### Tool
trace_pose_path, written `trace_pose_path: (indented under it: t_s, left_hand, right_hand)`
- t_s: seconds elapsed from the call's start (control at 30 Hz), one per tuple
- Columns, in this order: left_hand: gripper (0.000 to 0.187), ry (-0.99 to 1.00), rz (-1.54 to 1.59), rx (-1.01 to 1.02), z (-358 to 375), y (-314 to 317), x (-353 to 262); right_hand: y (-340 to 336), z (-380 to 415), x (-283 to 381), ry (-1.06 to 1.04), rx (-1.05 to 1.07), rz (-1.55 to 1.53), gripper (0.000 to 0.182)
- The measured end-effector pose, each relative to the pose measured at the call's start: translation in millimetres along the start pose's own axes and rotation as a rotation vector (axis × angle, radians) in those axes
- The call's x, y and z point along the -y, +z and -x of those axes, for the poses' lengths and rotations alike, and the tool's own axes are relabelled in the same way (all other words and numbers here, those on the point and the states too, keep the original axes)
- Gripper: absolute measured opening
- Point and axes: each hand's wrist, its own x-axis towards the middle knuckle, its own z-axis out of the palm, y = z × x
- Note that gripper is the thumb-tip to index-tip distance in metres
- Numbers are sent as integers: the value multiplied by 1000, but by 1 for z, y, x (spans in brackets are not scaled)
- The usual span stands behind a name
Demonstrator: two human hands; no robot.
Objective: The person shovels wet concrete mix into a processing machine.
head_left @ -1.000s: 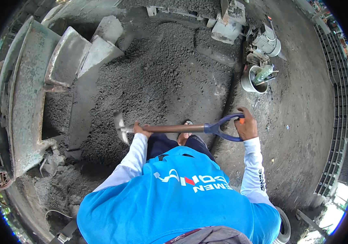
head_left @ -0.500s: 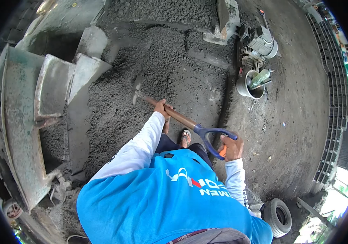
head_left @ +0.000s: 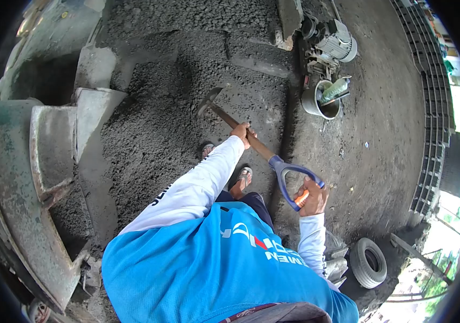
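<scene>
My left hand (head_left: pixel 243 134) clamps one brown shaft (head_left: pixel 261 149), my right hand (head_left: pixel 313 198) its looped handle (head_left: pixel 280 171) (crumbly grey material (head_left: pixel 146 107) at left).

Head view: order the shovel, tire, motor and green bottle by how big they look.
1. Shovel, clearly the longest
2. Tire and motor: too alike to rank
3. Green bottle, standing in the bucket
</scene>
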Motion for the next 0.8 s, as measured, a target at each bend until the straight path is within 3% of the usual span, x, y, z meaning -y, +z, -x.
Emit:
trace_pose_path:
  t_s: [0.17, 0.23, 0.27, 0.4, 0.5, 0.63, 0.7, 0.73, 0.8]
  left_hand:
    - [19, 82, -199, -102, -20, -27, 6]
    - [18, 29, -298, -118, -21, -38, 17]
    - [16, -4, -309, -108, -27, -43, 27]
    - [14, -66, -322, -81, -19, -34, 81]
    - [9, -73, -354, -109, -22, -25, 116]
    - [12, 81, -456, -111, -31, -23, 107]
    - [19, 173, -485, -125, -44, -16, 81]
    - [49, 140, -493, -85, -54, -14, 63]
    - [64, 205, -625, -5, -72, -10, 34]
  right_hand:
    - [-4, -29, -100, 248, -147, -316, 11]
    - [4, -37, -135, 262, -38, -293, 12]
    - [6, -36, -145, 204, -83, -266, 11]
    - [-33, -28, -112, 301, -140, -364, 11]
    - [-50, -17, -97, 192, -175, -338, 12]
    - [-58, -25, -149, 211, -266, -402, 12]
    - [-41, -43, -181, 211, -213, -491, 12]
    - [-33, -65, -210, 211, -221, -527, 14]
    - [11, -90, -211, 303, -158, -590, 18]
